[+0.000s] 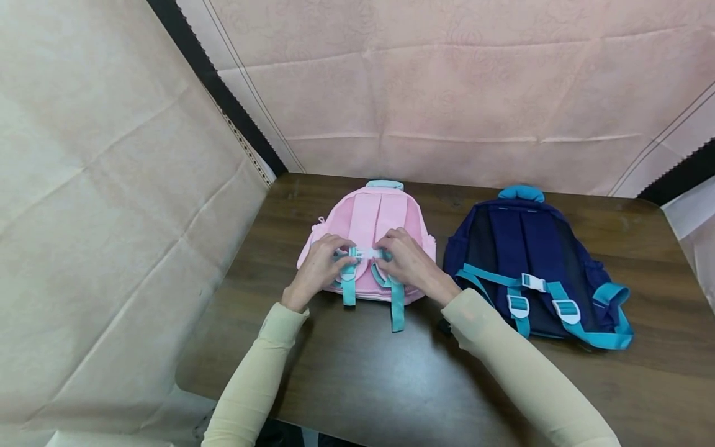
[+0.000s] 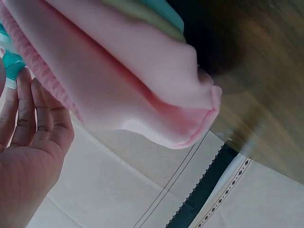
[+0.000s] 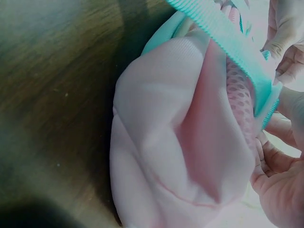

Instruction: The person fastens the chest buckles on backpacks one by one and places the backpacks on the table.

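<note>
A pink backpack (image 1: 365, 211) lies on the table with its shoulder straps upward and its light blue top handle pointing away from me. Across the straps runs a teal chest strap with a white buckle (image 1: 367, 253). My left hand (image 1: 323, 264) pinches the buckle's left end where it meets the strap, thumb and fingers curled. From the other side my right hand (image 1: 410, 261) pinches the right end. In the right wrist view, a teal strap (image 3: 228, 45) passes over the pink side near the right fingers. Two loose teal strap ends hang toward me.
To the right lies a dark blue backpack (image 1: 505, 242) with bright blue straps and a fastened white buckle (image 1: 533, 282). Both bags rest on the brown wooden table (image 1: 357, 366). Pale cloth hangs (image 1: 447, 93) behind and to the left.
</note>
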A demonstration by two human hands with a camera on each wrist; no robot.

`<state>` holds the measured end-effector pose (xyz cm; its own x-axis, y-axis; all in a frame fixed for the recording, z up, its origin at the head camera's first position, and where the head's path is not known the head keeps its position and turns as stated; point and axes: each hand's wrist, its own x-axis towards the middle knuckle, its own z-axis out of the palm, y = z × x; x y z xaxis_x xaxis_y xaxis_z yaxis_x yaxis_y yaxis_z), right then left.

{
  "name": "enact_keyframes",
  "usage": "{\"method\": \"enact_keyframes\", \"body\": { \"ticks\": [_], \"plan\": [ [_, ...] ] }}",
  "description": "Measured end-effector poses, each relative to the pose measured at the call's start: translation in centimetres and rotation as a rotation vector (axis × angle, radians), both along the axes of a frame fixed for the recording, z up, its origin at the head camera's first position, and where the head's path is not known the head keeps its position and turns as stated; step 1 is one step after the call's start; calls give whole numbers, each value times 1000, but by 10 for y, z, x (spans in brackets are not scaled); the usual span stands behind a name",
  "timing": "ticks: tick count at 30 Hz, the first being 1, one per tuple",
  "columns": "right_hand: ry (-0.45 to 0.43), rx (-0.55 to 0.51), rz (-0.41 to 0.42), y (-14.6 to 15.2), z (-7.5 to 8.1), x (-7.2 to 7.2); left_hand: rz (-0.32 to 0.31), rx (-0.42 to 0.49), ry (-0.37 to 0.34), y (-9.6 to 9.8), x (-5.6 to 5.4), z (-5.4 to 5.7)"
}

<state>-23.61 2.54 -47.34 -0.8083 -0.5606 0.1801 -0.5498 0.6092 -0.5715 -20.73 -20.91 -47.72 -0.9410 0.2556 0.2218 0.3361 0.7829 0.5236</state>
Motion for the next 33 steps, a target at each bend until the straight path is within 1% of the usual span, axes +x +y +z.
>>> {"method": "enact_keyframes", "body": {
  "ticks": [7,14,18,19,25,26,33],
  "plan": [
    [7,-8,8,0,1,-1,-12,-4,26,2,0,1],
    [-13,-7,20,2,2,0,-19,-38,36,6,-1,-1],
    [-6,-11,30,2,2,1,-15,-44,42,9,-2,-1],
    [4,-26,46,4,-7,-6,-15,-48,45,10,-2,-1],
    [17,-24,55,3,-6,-5,-16,-74,56,13,-3,-1],
    [12,-5,42,2,4,2,-16,-72,57,14,-3,-1],
    [30,32,43,2,4,2,-16,-55,78,16,-3,-1]
  ]
}}
